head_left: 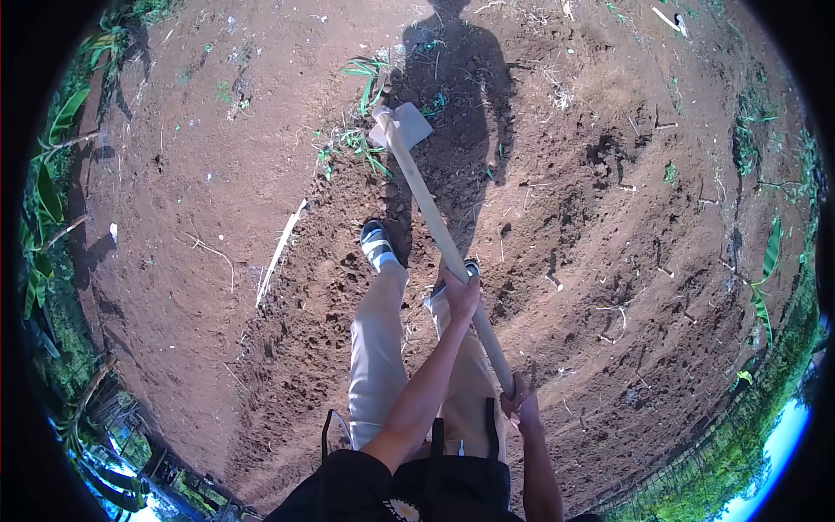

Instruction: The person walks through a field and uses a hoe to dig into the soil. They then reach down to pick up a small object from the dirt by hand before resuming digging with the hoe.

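Note:
A hoe with a long wooden handle (426,202) runs from upper left to lower right in front of my body. Its flat metal blade (407,127) is at the soil beside some green weeds (370,143). My left hand (462,294) is wrapped round the middle of the handle. Near the handle's lower end, my right hand (520,402) is closed on the wood. Both feet, in dark sandals with pale straps, are on the soil, the left one (377,244) farther forward.
Loose, turned soil (591,287) with scattered sticks lies on the right. Smoother brown ground (183,252) is on the left, with a pale stick (281,252) near its edge. Leafy plants (48,191) line the left side. My shadow falls ahead.

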Available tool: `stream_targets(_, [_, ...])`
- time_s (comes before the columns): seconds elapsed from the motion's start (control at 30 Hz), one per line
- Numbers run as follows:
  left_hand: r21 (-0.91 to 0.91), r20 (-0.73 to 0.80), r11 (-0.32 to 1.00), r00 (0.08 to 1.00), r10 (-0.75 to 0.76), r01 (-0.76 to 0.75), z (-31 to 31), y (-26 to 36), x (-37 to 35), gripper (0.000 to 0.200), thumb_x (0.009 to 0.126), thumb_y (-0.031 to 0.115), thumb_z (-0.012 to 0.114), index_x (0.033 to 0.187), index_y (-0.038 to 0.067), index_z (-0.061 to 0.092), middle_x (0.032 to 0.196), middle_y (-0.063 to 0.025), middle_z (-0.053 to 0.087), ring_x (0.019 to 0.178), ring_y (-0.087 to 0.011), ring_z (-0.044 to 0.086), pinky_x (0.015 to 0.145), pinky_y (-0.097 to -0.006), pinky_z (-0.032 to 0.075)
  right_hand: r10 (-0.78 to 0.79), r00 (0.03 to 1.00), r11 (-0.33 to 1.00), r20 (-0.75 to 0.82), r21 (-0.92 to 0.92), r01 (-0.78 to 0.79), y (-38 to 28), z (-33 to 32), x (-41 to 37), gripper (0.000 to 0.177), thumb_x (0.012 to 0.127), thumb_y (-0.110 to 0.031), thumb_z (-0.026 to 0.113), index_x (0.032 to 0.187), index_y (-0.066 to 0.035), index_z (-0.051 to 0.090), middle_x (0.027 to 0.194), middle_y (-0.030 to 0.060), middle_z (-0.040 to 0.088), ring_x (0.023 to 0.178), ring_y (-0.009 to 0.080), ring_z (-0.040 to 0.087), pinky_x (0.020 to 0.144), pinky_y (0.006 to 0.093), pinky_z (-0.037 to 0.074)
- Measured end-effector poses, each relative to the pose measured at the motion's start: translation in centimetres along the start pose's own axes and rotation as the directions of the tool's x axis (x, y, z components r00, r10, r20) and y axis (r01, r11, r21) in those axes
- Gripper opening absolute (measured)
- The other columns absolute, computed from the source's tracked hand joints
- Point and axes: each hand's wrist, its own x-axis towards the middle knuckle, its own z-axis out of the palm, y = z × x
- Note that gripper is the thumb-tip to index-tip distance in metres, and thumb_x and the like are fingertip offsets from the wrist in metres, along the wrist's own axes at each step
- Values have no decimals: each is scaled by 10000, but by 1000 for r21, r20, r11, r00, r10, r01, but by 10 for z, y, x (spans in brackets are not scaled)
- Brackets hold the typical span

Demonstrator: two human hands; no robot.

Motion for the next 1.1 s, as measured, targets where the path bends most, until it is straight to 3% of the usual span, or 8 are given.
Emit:
stream_targets(0.23, [163,-90,984,993,83,-68,0,-2,69,465,782,92,649,1118,-2,341,825,-177,590,524,-225,618,415,-348,520,-69,996,992,-60,-113,62,-31,11,44,314,710,-128,609,983,-40,481,696,260,603,671,456,613,606,510,499])
stream_targets(0.4, [114,-62,993,998,-6,13,-21,71,128,439,773,90,653,1075,-2,348,749,-132,560,457,-190,567,369,-327,489,-71,997,997,4,8,71,-95,9,112,332,724,-153,621,997,-36,472,742,292,603,716,488,604,638,529,498])
stream_targets(0.5, [176,-72,984,997,11,2,-32,99,174,445,772,80,643,1080,-11,335,714,-112,545,448,-179,555,365,-322,484,-171,985,985,-11,31,171,-139,13,141,328,737,-157,620,1004,-39,472,751,300,603,731,491,602,652,529,497])
stream_targets(0.77, [62,-76,991,990,120,-115,-32,134,215,472,782,57,622,1135,-20,319,707,-107,540,457,-156,552,369,-299,478,-78,996,997,32,-26,79,-173,10,190,350,749,-159,612,1056,-31,503,728,278,608,714,476,607,626,518,502])
stream_targets(0.87, [112,-150,981,973,175,-159,-44,178,227,448,800,56,620,1135,-4,329,686,-89,518,444,-163,539,339,-307,457,-193,981,979,-32,-73,190,-205,14,209,444,753,-160,621,1160,-35,497,712,279,610,663,457,617,601,509,512])
stream_targets(0.93, [213,-178,946,942,284,-245,-68,214,254,472,790,98,631,1132,-12,326,673,-113,549,421,-173,538,345,-318,479,-320,942,941,-102,83,329,-244,24,223,445,748,-136,632,1152,-15,493,705,279,610,666,456,618,598,509,508])
stream_targets(1.0, [113,-161,962,951,263,-247,-87,268,252,461,794,102,631,1119,-20,328,652,-108,556,409,-179,540,340,-320,478,-414,901,894,-131,126,429,-282,28,229,461,740,-164,660,1134,-67,442,714,263,615,670,443,620,610,529,508])
stream_targets(1.1, [217,-183,917,909,375,-335,-103,308,238,461,801,99,626,1121,-22,316,656,-115,563,408,-180,543,341,-320,479,-403,908,898,-114,143,417,-320,11,208,425,746,-160,656,1106,-46,461,689,262,606,664,443,618,609,526,504])
